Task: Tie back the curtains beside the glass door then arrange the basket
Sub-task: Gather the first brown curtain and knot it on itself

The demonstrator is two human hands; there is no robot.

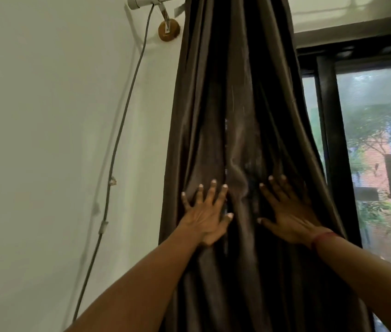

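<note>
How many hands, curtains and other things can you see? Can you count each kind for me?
hands: 2 (left hand, right hand, both flat on the cloth)
curtain: 1
door: 1
cable: 1
rod: 1
knob: 1
wristband: 1
Total: 8

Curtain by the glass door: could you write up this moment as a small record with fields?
curtain: dark brown, gathered in folds, hanging by the grey rod end
left hand: open, flat on the curtain, fingers spread
right hand: open, flat on the curtain, red band at the wrist
glass door: right of the curtain, dark frame, greenery outside
cable: grey, running down the white wall on the left
tie: none visible
basket: not in view
</note>
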